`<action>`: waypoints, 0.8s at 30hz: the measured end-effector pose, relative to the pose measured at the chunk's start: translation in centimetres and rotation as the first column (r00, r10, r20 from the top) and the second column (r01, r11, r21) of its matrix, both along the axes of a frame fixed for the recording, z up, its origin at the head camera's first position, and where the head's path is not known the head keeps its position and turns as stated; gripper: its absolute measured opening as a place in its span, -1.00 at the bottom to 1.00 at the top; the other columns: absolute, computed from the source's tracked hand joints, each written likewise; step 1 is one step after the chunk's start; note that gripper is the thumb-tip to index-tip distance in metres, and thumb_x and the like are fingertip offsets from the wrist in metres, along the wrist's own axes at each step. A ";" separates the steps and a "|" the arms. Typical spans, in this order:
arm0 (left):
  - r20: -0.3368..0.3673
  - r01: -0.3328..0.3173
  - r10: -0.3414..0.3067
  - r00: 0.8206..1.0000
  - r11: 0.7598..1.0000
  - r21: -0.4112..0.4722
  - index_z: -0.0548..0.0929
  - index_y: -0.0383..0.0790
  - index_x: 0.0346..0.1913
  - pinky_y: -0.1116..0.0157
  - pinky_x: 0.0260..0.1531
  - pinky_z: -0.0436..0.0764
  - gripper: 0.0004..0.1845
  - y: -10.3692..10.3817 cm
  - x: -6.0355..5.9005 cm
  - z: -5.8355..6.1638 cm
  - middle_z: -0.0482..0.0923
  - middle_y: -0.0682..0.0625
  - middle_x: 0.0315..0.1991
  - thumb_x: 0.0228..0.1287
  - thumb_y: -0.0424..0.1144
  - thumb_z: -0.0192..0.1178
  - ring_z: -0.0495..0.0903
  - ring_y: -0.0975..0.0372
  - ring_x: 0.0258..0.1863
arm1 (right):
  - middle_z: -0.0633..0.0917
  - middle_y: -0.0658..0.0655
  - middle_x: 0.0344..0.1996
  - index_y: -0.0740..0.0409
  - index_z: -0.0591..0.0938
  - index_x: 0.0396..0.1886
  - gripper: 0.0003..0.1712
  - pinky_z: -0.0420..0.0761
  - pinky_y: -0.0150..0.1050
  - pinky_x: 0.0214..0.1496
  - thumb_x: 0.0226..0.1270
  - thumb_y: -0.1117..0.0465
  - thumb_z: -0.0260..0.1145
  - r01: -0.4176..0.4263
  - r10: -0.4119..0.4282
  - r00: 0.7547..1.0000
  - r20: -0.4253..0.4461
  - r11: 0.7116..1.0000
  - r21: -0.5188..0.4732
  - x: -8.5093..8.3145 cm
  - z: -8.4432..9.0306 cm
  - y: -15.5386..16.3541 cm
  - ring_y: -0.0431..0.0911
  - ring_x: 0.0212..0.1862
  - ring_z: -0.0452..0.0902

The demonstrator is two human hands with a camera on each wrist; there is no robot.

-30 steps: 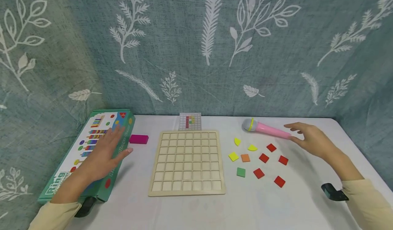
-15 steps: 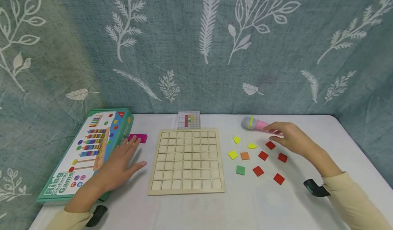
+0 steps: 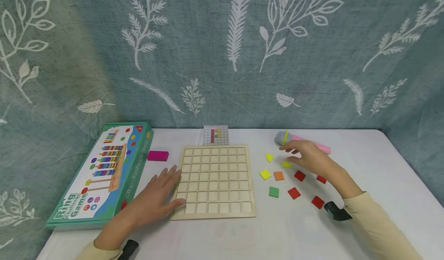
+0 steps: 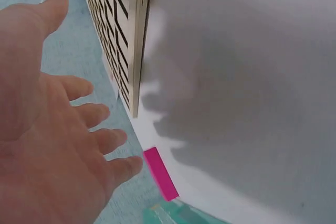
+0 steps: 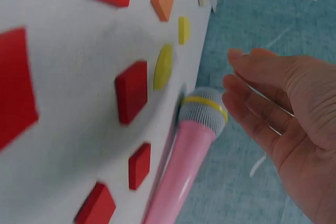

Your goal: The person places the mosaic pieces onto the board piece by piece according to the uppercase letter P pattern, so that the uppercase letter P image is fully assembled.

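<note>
Head view: your left hand (image 3: pixel 156 196) lies flat with fingers spread, its grip holding nothing, fingertips on the lower left corner of the wooden grid board (image 3: pixel 216 181) at the centre of the white counter (image 3: pixel 374 167). Your right hand (image 3: pixel 308 158) hovers with fingers relaxed and apart, its grip holding nothing, over the loose tiles, nearest a yellow half-round tile (image 3: pixel 286 164); the pink toy microphone (image 3: pixel 301 141) lies just behind it. Red square tiles (image 3: pixel 294 193), an orange tile (image 3: pixel 279 175), a yellow square tile (image 3: pixel 265 174) and a green tile (image 3: pixel 274 192) lie right of the board. A pattern card (image 3: pixel 216 135) stands behind the board, a magenta block (image 3: pixel 157 155) to its left, then the green game box (image 3: pixel 100 171). Left wrist view: your left hand (image 4: pixel 47 145) is spread open beside the board edge (image 4: pixel 137 35); the magenta block (image 4: pixel 160 174) lies beyond. Right wrist view: your right hand (image 5: pixel 283 114) is open, fingers loosely extended, close to the microphone head (image 5: pixel 203 111) without touching it; the red tiles (image 5: pixel 131 92) and the yellow half-round tile (image 5: pixel 163 66) lie apart on the counter.
</note>
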State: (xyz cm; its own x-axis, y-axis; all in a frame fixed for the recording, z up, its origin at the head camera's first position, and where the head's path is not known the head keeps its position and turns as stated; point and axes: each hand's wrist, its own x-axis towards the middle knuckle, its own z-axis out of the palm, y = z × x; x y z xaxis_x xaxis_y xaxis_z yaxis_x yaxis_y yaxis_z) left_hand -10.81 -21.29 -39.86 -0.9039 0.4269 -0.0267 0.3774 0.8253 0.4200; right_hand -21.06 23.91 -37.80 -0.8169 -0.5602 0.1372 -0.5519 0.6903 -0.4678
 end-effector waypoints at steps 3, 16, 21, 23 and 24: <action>0.038 -0.005 0.006 0.999 1.000 -0.011 0.18 -0.38 0.48 -0.29 0.35 0.02 -0.09 0.2 0.3 -0.2 0.03 -0.31 0.51 0.31 0.22 0.16 0.00 -0.28 0.46 | 0.70 0.23 -0.02 0.34 0.64 0.06 -0.57 0.65 -0.02 0.02 0.15 0.48 0.42 -0.014 0.015 0.999 0.040 1.000 -0.013 -0.4 -0.2 -0.9 0.09 -0.03 0.64; 0.070 0.025 -0.023 0.997 0.999 -0.031 0.21 -0.34 0.47 -0.28 0.34 0.07 -0.06 0.0 1.1 -1.2 0.05 -0.26 0.52 0.27 0.28 0.16 0.02 -0.26 0.46 | 0.69 0.21 0.01 0.31 0.65 0.07 -0.59 0.63 -0.03 0.07 0.18 0.48 0.39 -0.033 0.033 0.990 0.139 0.999 0.001 -2.2 -1.5 -3.1 0.11 0.05 0.62; 0.078 0.021 -0.019 0.997 0.999 -0.037 0.22 -0.33 0.47 -0.27 0.35 0.06 -0.07 0.0 1.1 -1.1 0.05 -0.25 0.52 0.27 0.27 0.17 0.02 -0.25 0.46 | 0.70 0.21 -0.02 0.31 0.67 0.03 -0.61 0.64 -0.06 0.06 0.17 0.54 0.36 -0.039 0.038 0.988 0.147 0.999 0.002 -2.7 -2.0 -3.9 0.10 0.04 0.63; 0.081 0.021 -0.018 0.997 0.999 -0.037 0.23 -0.33 0.47 -0.28 0.35 0.07 -0.07 -0.1 1.1 -1.0 0.06 -0.25 0.51 0.26 0.26 0.17 0.02 -0.25 0.46 | 0.70 0.20 -0.01 0.31 0.67 0.03 -0.61 0.63 -0.06 0.07 0.19 0.56 0.32 -0.046 0.044 0.986 0.163 0.999 0.010 -2.8 -2.3 -4.1 0.09 0.04 0.62; 0.083 0.021 -0.018 0.996 0.999 -0.037 0.23 -0.33 0.47 -0.27 0.35 0.07 -0.07 -0.1 1.1 -1.0 0.06 -0.25 0.51 0.26 0.26 0.18 0.02 -0.25 0.46 | 0.70 0.20 -0.02 0.31 0.67 0.03 -0.62 0.63 -0.05 0.07 0.20 0.57 0.30 -0.051 0.048 0.984 0.171 0.999 0.016 -2.9 -2.4 -4.2 0.09 0.03 0.62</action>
